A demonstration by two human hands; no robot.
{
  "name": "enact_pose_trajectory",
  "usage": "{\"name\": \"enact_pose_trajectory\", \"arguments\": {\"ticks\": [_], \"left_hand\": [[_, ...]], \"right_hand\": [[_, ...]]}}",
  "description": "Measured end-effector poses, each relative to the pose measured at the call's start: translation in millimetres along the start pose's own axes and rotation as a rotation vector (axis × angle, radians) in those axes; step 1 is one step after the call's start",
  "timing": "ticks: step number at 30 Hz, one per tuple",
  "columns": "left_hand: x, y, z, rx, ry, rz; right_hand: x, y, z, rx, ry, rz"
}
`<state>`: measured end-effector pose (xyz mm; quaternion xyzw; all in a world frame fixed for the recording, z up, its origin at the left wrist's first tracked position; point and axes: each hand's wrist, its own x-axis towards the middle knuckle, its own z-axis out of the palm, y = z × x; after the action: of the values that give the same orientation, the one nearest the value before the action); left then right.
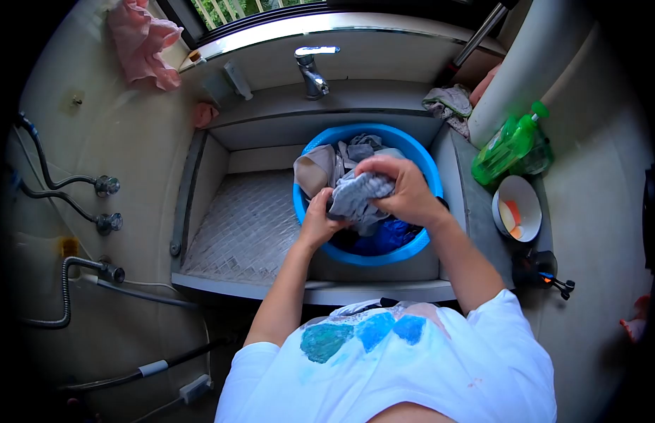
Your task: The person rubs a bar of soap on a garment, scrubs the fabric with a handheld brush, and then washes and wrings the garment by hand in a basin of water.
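Note:
Both my hands hold a bunched grey cloth (360,195) above a round blue basin (305,151). My left hand (320,222) grips its lower left side, fingers partly hidden by the fabric. From the upper right, my right hand (406,190) curls its thumb and fingers round the other side. Inside the basin lie a beige cloth (314,171), more grey cloths and a dark blue cloth (384,237). The basin stands in the right part of a wide sink (229,225) with a ridged washboard floor.
A chrome faucet (312,74) rises behind the basin. On the right ledge are green bottles (507,144), a white bowl (530,204) holding pieces of soap and a black object (535,269). A pink cloth (144,46) hangs upper left; hoses and valves (107,185) line the left wall.

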<state>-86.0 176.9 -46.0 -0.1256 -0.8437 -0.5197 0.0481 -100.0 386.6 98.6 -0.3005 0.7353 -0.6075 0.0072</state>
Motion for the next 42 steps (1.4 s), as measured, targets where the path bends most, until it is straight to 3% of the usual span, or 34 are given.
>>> {"name": "enact_pose_trajectory", "arguments": {"ticks": [3, 4, 6, 9, 11, 14, 15, 17, 18, 19, 20, 24, 25, 26, 27, 30, 34, 35, 37, 38, 39, 42], "left_hand": [[22, 27, -22, -0.053, 0.037, -0.019], [38, 33, -34, -0.063, 0.069, 0.069], [61, 66, -55, -0.097, 0.105, 0.165], [94, 122, -81, -0.173, 0.132, 0.352], [114, 153, -98, -0.121, 0.237, 0.576], [126, 193, -120, 0.014, 0.287, 0.520], [127, 202, -122, -0.092, 0.263, 0.504], [128, 200, -118, -0.198, 0.237, 0.486], [126, 189, -110, -0.213, 0.185, 0.409], [123, 174, -101, -0.226, 0.133, 0.328], [121, 153, -89, -0.114, 0.098, 0.408], [95, 41, -32, 0.125, -0.024, 0.058], [85, 41, -21, 0.247, -0.087, -0.105], [75, 0, 0, 0.214, -0.060, -0.029], [65, -3, 9, 0.430, -0.169, -0.074], [55, 8, 28, 0.544, -0.252, -0.174], [57, 0, 40, 0.692, -0.376, -0.268], [60, 3, 46, 0.884, -0.467, -0.298], [42, -92, 84, 0.781, -0.269, -0.394], [44, -67, 90, 0.623, 0.106, -0.295], [48, -79, 89, 0.514, -0.209, -0.655], [34, -90, 87, 0.738, -0.308, -0.445]], "right_hand": [[18, -16, -18, 0.134, 0.078, -0.033], [28, -23, -30, 0.040, 0.119, -0.179], [44, -40, -47, 0.126, 0.221, -0.250], [63, -76, -79, -0.243, 0.255, -0.444], [61, -103, -95, -0.519, 0.499, -0.318], [75, -113, -107, 0.156, 0.419, -0.569], [64, -110, -112, 0.154, 0.424, -0.563], [40, -96, -111, -0.630, 0.720, -0.216], [35, -59, -118, -0.363, 0.608, -0.408], [28, -38, -111, -0.235, 0.526, -0.373], [21, -16, -100, -0.024, 0.485, -0.293], [-19, 93, -76, -0.039, 0.346, 0.208], [-25, 103, -68, -0.156, 0.271, 0.282], [-30, 127, -58, -0.319, 0.223, 0.175], [-34, 134, -45, -0.348, 0.158, 0.218], [-31, 157, -25, -0.483, 0.077, 0.107], [-15, 161, -12, -0.677, -0.146, 0.357], [-8, 162, -8, -0.765, -0.208, 0.427], [6, 161, 0, -0.839, -0.240, 0.459], [11, 164, 2, -0.925, -0.262, 0.490], [15, 169, 3, -0.916, -0.272, 0.490], [23, 195, 8, -0.981, -0.371, 0.452]]}}
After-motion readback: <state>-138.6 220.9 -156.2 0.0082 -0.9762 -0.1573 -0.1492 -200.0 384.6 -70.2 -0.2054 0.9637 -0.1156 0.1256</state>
